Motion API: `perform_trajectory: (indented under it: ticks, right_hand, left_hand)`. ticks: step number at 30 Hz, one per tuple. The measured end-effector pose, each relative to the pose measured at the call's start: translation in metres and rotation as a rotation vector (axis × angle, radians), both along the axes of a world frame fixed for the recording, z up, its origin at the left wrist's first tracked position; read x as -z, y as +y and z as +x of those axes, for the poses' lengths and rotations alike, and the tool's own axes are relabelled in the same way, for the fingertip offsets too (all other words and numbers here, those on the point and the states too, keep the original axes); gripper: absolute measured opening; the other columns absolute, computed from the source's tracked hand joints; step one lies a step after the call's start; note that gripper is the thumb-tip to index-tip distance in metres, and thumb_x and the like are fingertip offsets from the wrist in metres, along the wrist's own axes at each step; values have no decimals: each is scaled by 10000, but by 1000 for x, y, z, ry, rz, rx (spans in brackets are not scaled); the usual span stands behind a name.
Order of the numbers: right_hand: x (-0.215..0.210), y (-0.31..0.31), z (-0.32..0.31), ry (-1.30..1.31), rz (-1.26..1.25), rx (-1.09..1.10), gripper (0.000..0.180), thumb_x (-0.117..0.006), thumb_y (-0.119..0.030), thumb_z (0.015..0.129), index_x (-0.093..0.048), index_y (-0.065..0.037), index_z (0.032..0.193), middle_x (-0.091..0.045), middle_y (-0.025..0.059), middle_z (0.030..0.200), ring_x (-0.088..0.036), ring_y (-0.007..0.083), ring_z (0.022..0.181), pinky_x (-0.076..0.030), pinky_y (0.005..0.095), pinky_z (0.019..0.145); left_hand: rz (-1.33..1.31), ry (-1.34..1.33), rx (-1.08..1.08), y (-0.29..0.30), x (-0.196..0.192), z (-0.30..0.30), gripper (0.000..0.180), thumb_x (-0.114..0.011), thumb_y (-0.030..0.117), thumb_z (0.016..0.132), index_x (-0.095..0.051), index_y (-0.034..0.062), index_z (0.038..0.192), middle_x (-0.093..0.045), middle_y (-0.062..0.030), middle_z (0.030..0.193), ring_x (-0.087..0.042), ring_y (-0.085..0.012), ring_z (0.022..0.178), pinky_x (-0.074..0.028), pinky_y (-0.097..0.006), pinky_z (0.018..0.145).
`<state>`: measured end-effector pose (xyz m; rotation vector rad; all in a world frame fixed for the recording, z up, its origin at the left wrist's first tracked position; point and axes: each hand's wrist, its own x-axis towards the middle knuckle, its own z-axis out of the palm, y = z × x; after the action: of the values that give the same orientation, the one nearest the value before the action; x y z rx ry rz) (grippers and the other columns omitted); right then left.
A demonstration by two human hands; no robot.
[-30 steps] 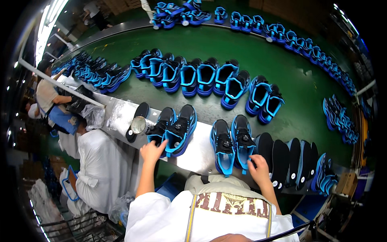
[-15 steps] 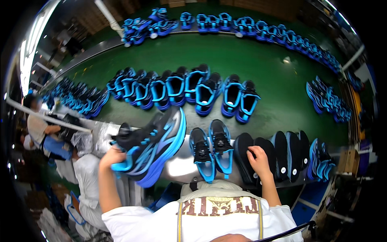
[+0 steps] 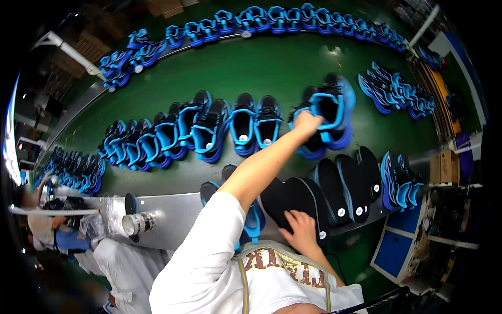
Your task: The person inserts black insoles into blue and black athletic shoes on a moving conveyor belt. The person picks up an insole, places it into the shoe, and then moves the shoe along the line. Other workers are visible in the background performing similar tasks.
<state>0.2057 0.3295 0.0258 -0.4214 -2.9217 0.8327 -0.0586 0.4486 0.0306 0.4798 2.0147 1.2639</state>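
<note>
The pair of black and bright-blue sports shoes (image 3: 327, 118) could slip or knock its neighbours out of line, since the left hand (image 3: 307, 121) carries both at full reach over the green belt surface (image 3: 272, 68), just right of the middle row of matching blue shoes (image 3: 209, 131). That grip is closed around the pair's collars, though blur hides the fingers. The right hand (image 3: 300, 230) lies flat and spread on a black foam insole (image 3: 293, 201), nearer than the row, pinching nothing.
</note>
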Motion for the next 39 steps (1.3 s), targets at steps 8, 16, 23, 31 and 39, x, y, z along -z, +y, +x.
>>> perform_trajectory:
  ticks: [8, 16, 23, 31, 39]
  right_hand:
    - [14, -17, 10, -53, 37, 55, 608, -660, -252, 597, -432, -32, 1116, -360, 174, 1214, -369, 298, 1058, -331, 391, 819]
    - [13, -24, -11, -69, 183, 131, 567, -669, -266, 594, -458, -27, 1064, -415, 167, 1116, -400, 309, 997, -326, 394, 801]
    - [17, -25, -12, -119, 269, 118, 638, -638, -299, 630, -413, -9, 1152, -363, 209, 1222, -361, 325, 1105, -297, 404, 878]
    - [2, -16, -4, 48, 198, 122, 461, -633, -222, 650, -470, -49, 1044, -424, 141, 1125, -385, 307, 1053, -292, 410, 870]
    - [-7, 9, 4, -86, 307, 456, 484, -698, -219, 582, -457, -75, 976, -421, 134, 1060, -408, 316, 986, -351, 400, 807]
  left_hand:
    - [-373, 270, -122, 23, 34, -12, 381, -528, 318, 756, -551, -25, 921, -560, -225, 962, -547, -346, 905, -438, -393, 777]
    - [272, -231, 218, -98, -35, -25, 402, -487, 365, 824, -502, 27, 1042, -566, -94, 905, -543, -152, 840, -423, -241, 663]
    - [220, 247, -381, -358, -52, 0, 452, -574, 197, 781, -422, 34, 1174, -473, -95, 1132, -419, -192, 1063, -344, -277, 873]
    - [-122, 399, 99, -383, 0, 116, 841, -718, 305, 581, -283, 141, 1282, -289, -203, 1272, -327, -361, 1144, -278, -389, 946]
    - [-95, 859, -218, -364, 17, 123, 421, -622, 181, 694, -488, 59, 1074, -574, -94, 854, -535, -269, 750, -370, -339, 683]
